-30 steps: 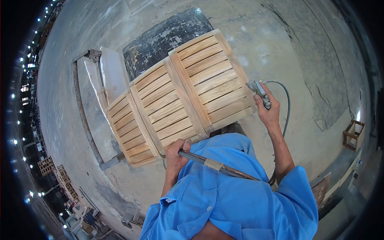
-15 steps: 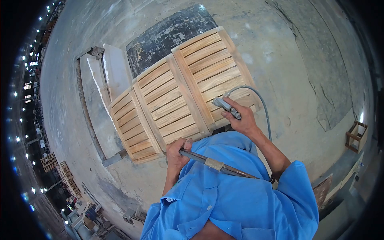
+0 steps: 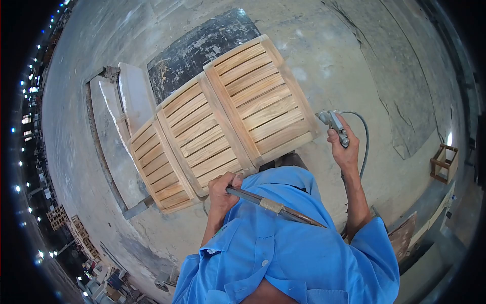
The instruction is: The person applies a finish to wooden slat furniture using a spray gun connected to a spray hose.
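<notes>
My right hand (image 3: pixel 346 149) is closed around a grey metal air tool (image 3: pixel 335 126) with a hose (image 3: pixel 365 133) curving off it. The tool's head points left, just off the right edge of a slatted wooden panel (image 3: pixel 238 109) made of three framed sections. My left hand (image 3: pixel 223 195) is a fist at the panel's lower edge, closed on the end of a metal bar (image 3: pixel 296 215) with a tan wrapping. This bar slants across the front of my blue shirt. Whether the left hand also touches the panel is hard to tell.
Beyond the panel lies a dark, scuffed board (image 3: pixel 202 50). A metal frame (image 3: pixel 98 131) with pale sheets (image 3: pixel 136 96) stands to the left. A small wooden crate (image 3: pixel 444 163) sits at the far right, and slatted wooden pieces (image 3: pixel 83 235) are at the lower left.
My right hand has moved the air tool rightward, from over the slats to beyond the panel's right edge. My left hand keeps its hold; the view has shifted slightly.
</notes>
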Tool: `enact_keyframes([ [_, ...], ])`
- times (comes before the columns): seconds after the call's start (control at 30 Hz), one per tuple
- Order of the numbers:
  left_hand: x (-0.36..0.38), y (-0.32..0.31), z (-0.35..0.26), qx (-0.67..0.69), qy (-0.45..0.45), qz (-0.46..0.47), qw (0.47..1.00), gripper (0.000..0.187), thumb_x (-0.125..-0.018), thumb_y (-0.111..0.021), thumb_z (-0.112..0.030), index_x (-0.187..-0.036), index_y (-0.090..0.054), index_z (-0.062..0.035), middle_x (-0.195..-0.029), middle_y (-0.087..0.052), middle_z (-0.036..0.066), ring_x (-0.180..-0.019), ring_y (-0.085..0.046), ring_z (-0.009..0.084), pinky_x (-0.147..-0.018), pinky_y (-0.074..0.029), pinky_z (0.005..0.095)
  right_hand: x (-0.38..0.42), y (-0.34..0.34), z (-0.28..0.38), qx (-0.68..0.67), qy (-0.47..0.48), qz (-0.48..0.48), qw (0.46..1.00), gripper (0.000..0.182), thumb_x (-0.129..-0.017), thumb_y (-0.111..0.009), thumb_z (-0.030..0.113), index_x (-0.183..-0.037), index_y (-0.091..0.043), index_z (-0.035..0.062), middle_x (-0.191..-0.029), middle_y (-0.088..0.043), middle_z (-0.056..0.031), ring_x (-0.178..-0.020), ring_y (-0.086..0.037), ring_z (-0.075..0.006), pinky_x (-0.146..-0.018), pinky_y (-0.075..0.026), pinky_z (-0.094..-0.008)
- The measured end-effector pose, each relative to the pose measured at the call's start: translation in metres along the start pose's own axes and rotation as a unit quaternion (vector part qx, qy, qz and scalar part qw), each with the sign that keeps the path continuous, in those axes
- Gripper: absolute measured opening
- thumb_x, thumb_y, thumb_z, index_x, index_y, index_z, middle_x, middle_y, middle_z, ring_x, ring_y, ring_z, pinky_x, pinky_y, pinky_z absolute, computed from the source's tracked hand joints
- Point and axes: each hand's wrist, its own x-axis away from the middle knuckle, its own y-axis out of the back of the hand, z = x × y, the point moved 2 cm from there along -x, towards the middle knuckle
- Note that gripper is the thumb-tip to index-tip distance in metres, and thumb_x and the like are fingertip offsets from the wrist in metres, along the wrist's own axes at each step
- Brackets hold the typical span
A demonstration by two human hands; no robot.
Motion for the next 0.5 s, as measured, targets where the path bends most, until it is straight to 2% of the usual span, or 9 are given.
enact_keyframes([
  [0.23, 0.001, -0.001, -0.006, -0.016, -0.011, 0.015, 1.0, 0.033, -0.094, -0.073, -0.016, -0.068, -0.056, -0.0047, -0.05, -0.049, 0.01, -0.043, -0.049, 0.0258, -0.045, -0.039, 0.037, 0.024, -0.006, -0.001, -0.001, 0.001, 0.043, 0.999, 0.048, -0.093, -0.076, 0.018, -0.137, -0.063, 0.0028, -0.108, -0.076, -0.0173, -0.09, -0.07, -0.0146, -0.078, -0.054, -0.0284],
  [0.37, 0.004, -0.004, -0.006, -0.018, -0.005, 0.02, 1.0, 0.033, -0.094, -0.073, -0.016, -0.068, -0.056, -0.0046, -0.051, -0.05, 0.011, -0.043, -0.05, 0.0264, -0.045, -0.039, 0.0372, 0.027, -0.005, -0.003, -0.009, 0.016, 0.019, 1.0, 0.048, -0.093, -0.076, 0.016, -0.137, -0.063, 0.0021, -0.109, -0.076, -0.0178, -0.091, -0.071, -0.0149, -0.079, -0.055, -0.0287],
  [0.5, 0.004, -0.005, -0.006, -0.013, -0.018, 0.027, 0.999, 0.033, -0.094, -0.073, -0.017, -0.068, -0.056, -0.0045, -0.051, -0.05, 0.011, -0.044, -0.05, 0.0273, -0.046, -0.04, 0.0375, 0.037, -0.016, 0.0, -0.005, 0.004, 0.047, 0.999, 0.05, -0.091, -0.077, 0.015, -0.137, -0.062, 0.0036, -0.112, -0.075, -0.019, -0.096, -0.073, -0.0168, -0.081, -0.056, -0.0303],
])
